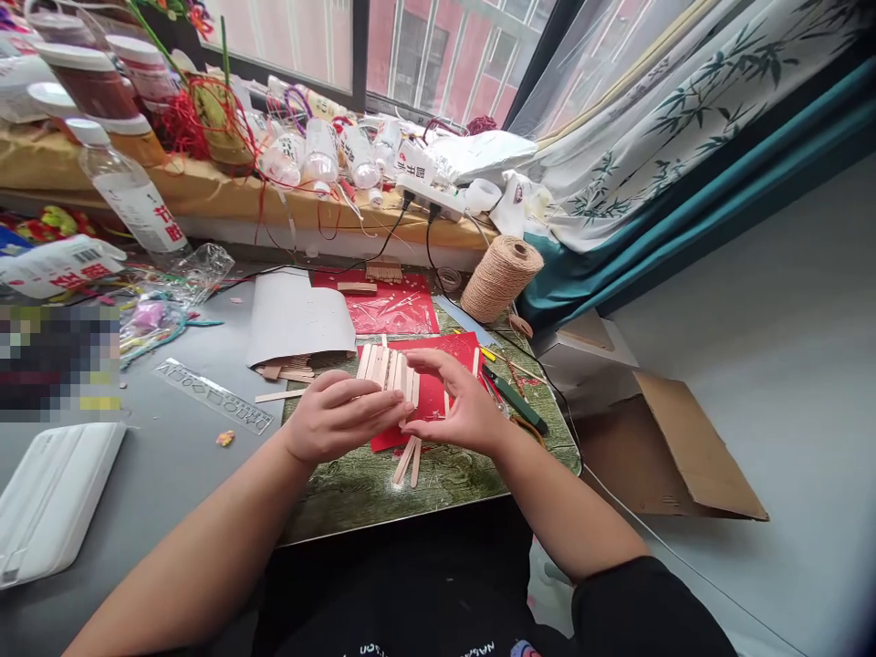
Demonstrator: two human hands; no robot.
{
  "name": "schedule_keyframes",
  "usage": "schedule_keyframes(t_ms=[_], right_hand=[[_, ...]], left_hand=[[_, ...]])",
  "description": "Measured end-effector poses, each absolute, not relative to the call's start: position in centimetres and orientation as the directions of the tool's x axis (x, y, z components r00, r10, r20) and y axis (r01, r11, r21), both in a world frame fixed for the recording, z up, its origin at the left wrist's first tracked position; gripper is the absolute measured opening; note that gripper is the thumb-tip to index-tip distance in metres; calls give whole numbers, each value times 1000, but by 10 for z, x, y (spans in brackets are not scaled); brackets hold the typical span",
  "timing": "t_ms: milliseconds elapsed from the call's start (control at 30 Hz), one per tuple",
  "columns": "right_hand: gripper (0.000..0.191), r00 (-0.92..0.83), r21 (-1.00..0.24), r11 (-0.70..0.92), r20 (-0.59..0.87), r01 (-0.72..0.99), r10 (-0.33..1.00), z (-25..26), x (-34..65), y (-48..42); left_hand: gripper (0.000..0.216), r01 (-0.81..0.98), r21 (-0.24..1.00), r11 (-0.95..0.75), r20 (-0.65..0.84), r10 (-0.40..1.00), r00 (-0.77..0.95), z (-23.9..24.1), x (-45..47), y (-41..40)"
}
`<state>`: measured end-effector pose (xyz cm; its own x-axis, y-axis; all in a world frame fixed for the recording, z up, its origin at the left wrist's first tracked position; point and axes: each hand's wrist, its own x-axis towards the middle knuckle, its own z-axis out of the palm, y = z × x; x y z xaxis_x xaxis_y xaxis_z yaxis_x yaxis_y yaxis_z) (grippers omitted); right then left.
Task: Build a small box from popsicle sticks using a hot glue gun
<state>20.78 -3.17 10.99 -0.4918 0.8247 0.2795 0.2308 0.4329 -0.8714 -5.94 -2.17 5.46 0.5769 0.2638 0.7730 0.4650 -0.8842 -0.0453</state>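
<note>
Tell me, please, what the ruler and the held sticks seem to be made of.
Ruler: likely clear, glossy plastic, since the grey surface shows through it.
Sticks: probably bare, matt wood, given their pale tan colour and lack of shine.

The left fingers point(368, 408) partly hide the row of pale flat wooden sticks point(380, 365), and the picture's left edge cuts the white rectangular case point(65, 493).
</note>
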Motion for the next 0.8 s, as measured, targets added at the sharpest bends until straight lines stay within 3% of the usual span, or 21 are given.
schedule_keyframes(t_ms=[133, 267, 400, 533, 667, 800], right_hand=[[85, -482, -879, 405, 249, 251, 840, 109, 201, -34], [77, -420, -845, 411, 254, 341, 871, 108, 198, -29], [73, -417, -777, 400, 197, 485, 887, 110, 197, -15], [78, -465, -725, 383, 98, 573, 880, 111, 191, -3], [82, -490, -731, 378, 69, 568, 869, 109, 187, 0], [82, -489, -737, 375, 68, 563, 869, 107, 185, 1]], left_hand=[[46, 456, 259, -851, 588, 513, 625, 47, -64, -22], [47, 468, 323, -823, 618, 558, 554, 46, -61, -16], [73, 452, 463, -762, 667, 636, 388, 49, -64, 0], [103, 346, 648, -678, 486, 718, 498, 45, -72, 13], [114, 379, 689, -617, 374, 752, 543, 36, -72, 14], [111, 386, 686, -616, 377, 755, 536, 33, -68, 14]])
